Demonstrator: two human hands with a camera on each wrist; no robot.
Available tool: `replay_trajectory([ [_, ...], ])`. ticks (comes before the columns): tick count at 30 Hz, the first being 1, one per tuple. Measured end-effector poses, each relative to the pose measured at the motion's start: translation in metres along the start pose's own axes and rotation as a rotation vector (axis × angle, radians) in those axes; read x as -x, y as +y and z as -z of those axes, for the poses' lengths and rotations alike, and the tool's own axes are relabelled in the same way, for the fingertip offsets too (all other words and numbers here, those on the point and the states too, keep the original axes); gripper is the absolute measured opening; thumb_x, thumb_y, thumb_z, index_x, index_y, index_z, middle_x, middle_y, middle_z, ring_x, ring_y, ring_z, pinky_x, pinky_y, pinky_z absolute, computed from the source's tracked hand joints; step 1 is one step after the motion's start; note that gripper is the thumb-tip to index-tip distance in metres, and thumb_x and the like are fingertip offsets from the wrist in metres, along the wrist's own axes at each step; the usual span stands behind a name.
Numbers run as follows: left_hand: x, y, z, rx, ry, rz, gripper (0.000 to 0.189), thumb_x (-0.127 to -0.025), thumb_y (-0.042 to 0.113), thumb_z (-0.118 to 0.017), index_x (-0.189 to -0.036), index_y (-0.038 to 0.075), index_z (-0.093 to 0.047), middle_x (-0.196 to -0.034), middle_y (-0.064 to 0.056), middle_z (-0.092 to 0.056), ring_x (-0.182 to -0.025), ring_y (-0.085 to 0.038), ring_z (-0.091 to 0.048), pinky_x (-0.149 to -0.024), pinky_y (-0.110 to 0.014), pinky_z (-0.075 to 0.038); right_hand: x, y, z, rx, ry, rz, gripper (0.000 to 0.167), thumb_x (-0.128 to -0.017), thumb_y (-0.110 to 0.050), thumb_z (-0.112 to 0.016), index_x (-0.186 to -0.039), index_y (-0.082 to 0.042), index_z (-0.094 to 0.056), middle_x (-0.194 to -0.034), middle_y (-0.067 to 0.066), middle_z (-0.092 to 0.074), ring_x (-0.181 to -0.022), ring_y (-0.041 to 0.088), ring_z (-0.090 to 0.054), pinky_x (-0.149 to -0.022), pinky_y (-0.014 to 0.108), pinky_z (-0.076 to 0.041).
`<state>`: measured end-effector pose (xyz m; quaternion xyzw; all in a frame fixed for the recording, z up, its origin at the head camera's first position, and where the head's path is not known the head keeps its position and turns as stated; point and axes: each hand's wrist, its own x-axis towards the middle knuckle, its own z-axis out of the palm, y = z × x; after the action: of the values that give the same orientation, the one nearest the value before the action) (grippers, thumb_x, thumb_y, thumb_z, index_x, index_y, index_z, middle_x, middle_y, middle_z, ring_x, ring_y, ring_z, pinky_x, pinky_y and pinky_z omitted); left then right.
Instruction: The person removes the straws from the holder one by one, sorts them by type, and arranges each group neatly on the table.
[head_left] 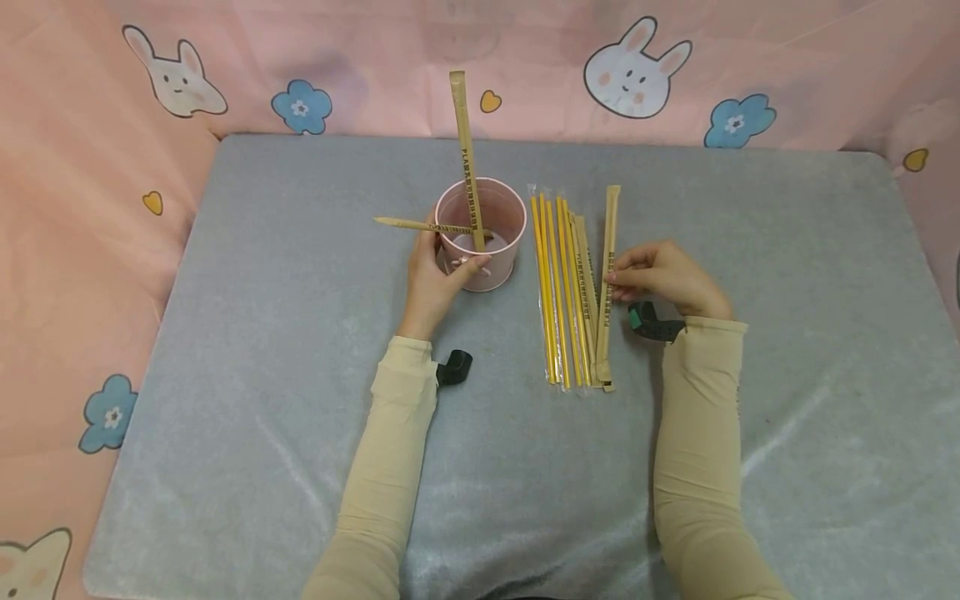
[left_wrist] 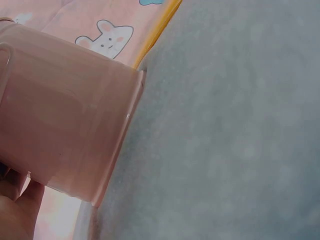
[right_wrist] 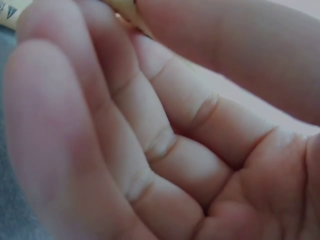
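Observation:
A small pink bucket (head_left: 501,273) stands upright on the grey tabletop, and my left hand (head_left: 431,287) grips its side with the thumb at the front rim. One paper-wrapped straw (head_left: 463,133) rises steeply out of it. Another wrapped straw (head_left: 401,222) leans low over the left rim. The bucket's pink wall (left_wrist: 65,110) fills much of the left wrist view. To the right, my right hand (head_left: 667,277) pinches a paper-wrapped straw (head_left: 611,225) near its middle between thumb and forefinger. Part of that wrapper (right_wrist: 125,9) shows between the fingertips in the right wrist view.
Beside the held straw lies a row of several yellow straws (head_left: 551,292) in clear wrappers, with more paper-wrapped straws (head_left: 582,275) at its right edge. A pink curtain (head_left: 525,67) printed with rabbits and flowers hangs behind and left of the table (head_left: 262,292).

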<state>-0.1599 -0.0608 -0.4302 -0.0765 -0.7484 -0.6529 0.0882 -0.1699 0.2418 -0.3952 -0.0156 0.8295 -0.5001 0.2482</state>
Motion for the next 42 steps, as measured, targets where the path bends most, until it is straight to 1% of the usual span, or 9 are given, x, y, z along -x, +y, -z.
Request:
replay_trajectory([
  [6,0.001,0.001,0.001,0.003,-0.004,0.013,0.111,-0.062,0.069,-0.066,-0.144,0.002,-0.033,-0.138,-0.017,-0.044,-0.127,-0.021,-0.042,-0.105,-0.026,-0.031,0.002,0.002,0.003,-0.008,0.012,-0.006,0.025,-0.089,-0.011,-0.065,-0.099,0.013,-0.064,-0.074,0.005,-0.068,-0.066,0.014,-0.064,-0.062,0.03,-0.055],
  [10,0.001,0.001,0.001,0.014,-0.01,0.01,0.105,-0.066,0.06,-0.069,-0.145,0.001,-0.032,-0.138,-0.018,-0.043,-0.128,-0.022,-0.041,-0.106,-0.026,-0.031,0.003,0.002,0.004,0.016,-0.01,-0.011,0.026,-0.089,-0.013,-0.066,-0.097,0.012,-0.065,-0.075,0.007,-0.068,-0.067,0.016,-0.064,-0.062,0.03,-0.055],
  [13,0.001,0.001,0.001,0.01,-0.01,0.006,0.104,-0.067,0.058,-0.069,-0.145,0.001,-0.031,-0.139,-0.019,-0.043,-0.128,-0.022,-0.041,-0.106,-0.025,-0.03,0.002,0.003,0.003,0.037,-0.024,-0.017,0.026,-0.089,-0.015,-0.066,-0.095,0.01,-0.066,-0.076,0.009,-0.068,-0.067,0.017,-0.064,-0.061,0.03,-0.055],
  [18,0.001,0.0,0.0,-0.007,-0.003,0.01,0.111,-0.062,0.068,-0.065,-0.144,0.002,-0.032,-0.139,-0.018,-0.043,-0.128,-0.021,-0.041,-0.106,-0.026,-0.031,0.001,0.006,0.003,0.043,-0.023,-0.027,0.026,-0.089,-0.016,-0.066,-0.095,0.01,-0.066,-0.076,0.01,-0.068,-0.067,0.017,-0.063,-0.061,0.03,-0.055],
  [22,0.001,0.001,0.0,-0.008,-0.001,0.011,0.114,-0.06,0.074,-0.064,-0.144,0.002,-0.033,-0.139,-0.017,-0.043,-0.128,-0.02,-0.041,-0.106,-0.026,-0.03,-0.001,0.009,0.002,0.048,-0.028,-0.026,0.028,-0.09,-0.017,-0.066,-0.098,0.011,-0.065,-0.077,0.01,-0.068,-0.068,0.018,-0.064,-0.062,0.031,-0.055],
  [28,0.001,0.0,0.0,-0.009,-0.003,0.014,0.115,-0.061,0.074,-0.064,-0.144,0.002,-0.033,-0.139,-0.017,-0.043,-0.129,-0.02,-0.041,-0.106,-0.026,-0.031,-0.003,0.013,0.001,0.05,-0.037,-0.026,0.028,-0.09,-0.015,-0.065,-0.097,0.011,-0.065,-0.076,0.011,-0.068,-0.067,0.019,-0.064,-0.062,0.031,-0.055],
  [36,0.0,0.0,-0.001,0.006,0.005,0.002,0.113,-0.061,0.073,-0.065,-0.143,0.002,-0.034,-0.138,-0.016,-0.044,-0.127,-0.02,-0.042,-0.105,-0.026,-0.032,-0.008,0.02,0.002,0.03,-0.049,-0.027,0.027,-0.09,-0.013,-0.064,-0.098,0.013,-0.065,-0.076,0.011,-0.068,-0.067,0.018,-0.064,-0.062,0.032,-0.055],
  [42,0.0,-0.001,-0.001,0.004,0.007,0.001,0.114,-0.06,0.073,-0.065,-0.143,0.002,-0.034,-0.138,-0.017,-0.044,-0.126,-0.02,-0.043,-0.104,-0.026,-0.032,-0.009,0.022,0.002,0.013,-0.038,-0.024,0.027,-0.09,-0.013,-0.065,-0.098,0.013,-0.065,-0.075,0.01,-0.068,-0.066,0.018,-0.064,-0.061,0.032,-0.055],
])
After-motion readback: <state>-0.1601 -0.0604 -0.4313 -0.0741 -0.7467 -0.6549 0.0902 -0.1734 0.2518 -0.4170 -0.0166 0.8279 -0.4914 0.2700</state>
